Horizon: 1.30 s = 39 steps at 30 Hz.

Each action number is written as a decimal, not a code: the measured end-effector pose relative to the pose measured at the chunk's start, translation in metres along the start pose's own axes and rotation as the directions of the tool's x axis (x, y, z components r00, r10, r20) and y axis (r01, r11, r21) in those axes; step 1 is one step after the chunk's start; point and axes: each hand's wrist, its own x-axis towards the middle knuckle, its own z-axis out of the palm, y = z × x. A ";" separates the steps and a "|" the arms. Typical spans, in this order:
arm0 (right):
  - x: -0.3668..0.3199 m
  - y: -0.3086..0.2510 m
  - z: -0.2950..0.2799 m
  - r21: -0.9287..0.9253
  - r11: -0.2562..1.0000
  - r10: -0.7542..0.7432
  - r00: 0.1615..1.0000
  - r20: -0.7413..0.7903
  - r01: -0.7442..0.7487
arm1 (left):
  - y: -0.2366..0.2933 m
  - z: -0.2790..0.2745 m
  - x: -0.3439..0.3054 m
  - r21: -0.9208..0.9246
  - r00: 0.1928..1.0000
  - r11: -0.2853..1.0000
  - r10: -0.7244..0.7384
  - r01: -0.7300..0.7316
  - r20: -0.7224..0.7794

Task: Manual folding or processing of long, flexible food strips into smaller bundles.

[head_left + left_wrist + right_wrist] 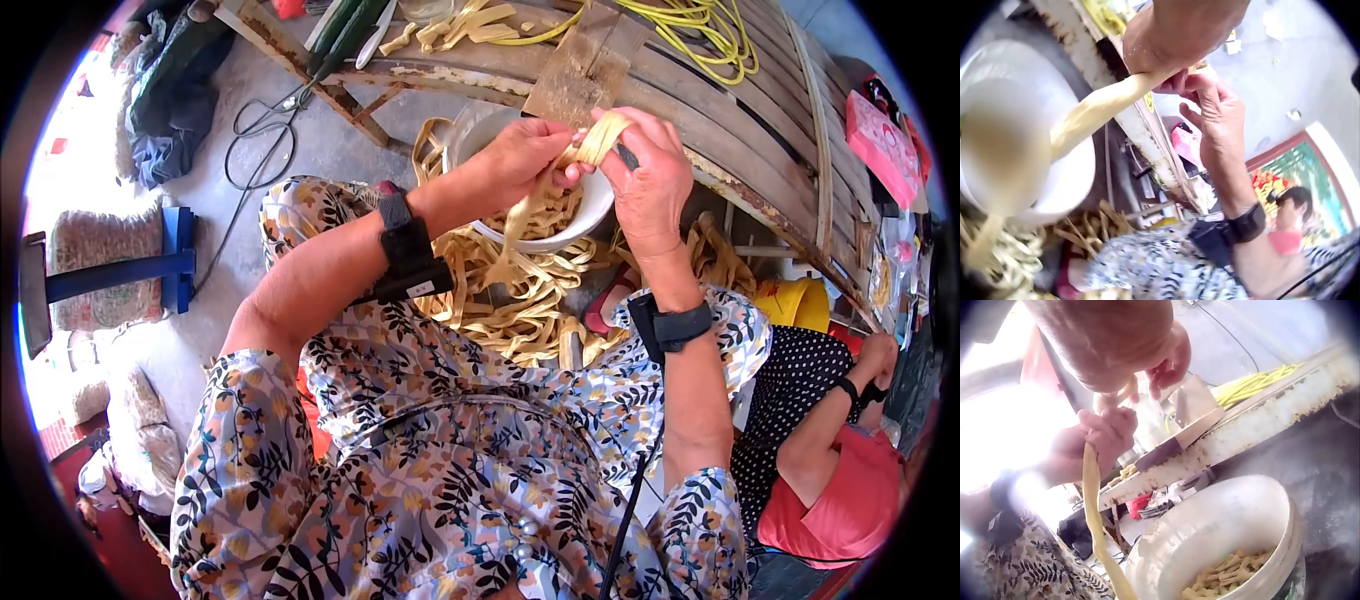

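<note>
A long pale yellow strip (522, 215), soft and flat, runs between both hands above a white bucket (588, 226). My left hand (512, 160) pinches it with thumb and fingers, and its loose end hangs down past the bucket. Several turns of the strip form a wound bundle (600, 138) at the fingers of my right hand (655, 185), which grips it. A small dark piece (627, 157) shows on that hand. In the right wrist view, the strip (1092, 500) drops from the left fist, and short yellow pieces (1229, 575) lie inside the bucket.
More strips (520, 300) are heaped on the floor below the bucket. A slatted table (700, 120) with a rusty edge stands ahead, bearing a wooden block (585, 65) and yellow cord (715, 40). Another person in a red top (835, 490) sits at the right.
</note>
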 end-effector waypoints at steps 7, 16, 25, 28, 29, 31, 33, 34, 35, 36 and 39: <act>-0.005 0.015 0.017 0.409 0.766 0.354 0.856 0.376 -0.496 | 0.021 0.010 -0.016 0.675 0.909 0.656 0.414 -0.337 0.050; -0.018 0.004 0.032 0.184 0.940 0.259 0.951 0.172 -0.289 | 0.002 0.012 -0.011 0.822 0.907 0.507 0.419 -0.259 0.028; 0.003 0.014 0.004 0.871 0.293 0.574 0.801 0.170 -0.395 | 0.018 0.029 -0.019 0.030 0.994 0.997 0.078 -0.076 -0.073; 0.008 0.025 -0.007 0.906 0.065 0.677 0.686 0.267 -0.417 | 0.018 0.023 -0.015 0.128 0.997 0.989 0.067 -0.070 0.024; 0.007 0.030 -0.007 0.905 0.049 0.678 0.680 0.280 -0.422 | 0.019 0.022 -0.017 0.190 0.997 0.980 0.060 -0.067 0.043; 0.006 0.032 -0.006 0.893 0.052 0.664 0.683 0.304 -0.448 | 0.018 0.016 -0.018 0.201 0.999 0.980 -0.003 -0.008 0.052; 0.004 0.030 -0.005 0.866 0.090 0.639 0.695 0.328 -0.491 | 0.019 0.008 -0.019 0.164 0.992 0.985 -0.069 0.050 0.109; 0.003 0.031 -0.005 0.823 0.105 0.586 0.703 0.403 -0.559 | 0.021 0.002 -0.020 0.122 0.982 0.989 -0.100 0.081 0.163; 0.002 0.032 -0.007 0.774 0.124 0.530 0.701 0.477 -0.621 | 0.022 -0.001 -0.022 0.082 0.968 0.990 -0.129 0.113 0.216; 0.002 0.033 -0.009 0.723 0.148 0.473 0.690 0.547 -0.675 | 0.021 -0.003 -0.021 0.067 0.964 0.989 -0.142 0.130 0.226; 0.002 0.020 -0.010 0.625 0.248 0.407 0.665 0.626 -0.740 | 0.019 -0.005 -0.020 0.054 0.951 0.983 -0.186 0.178 0.249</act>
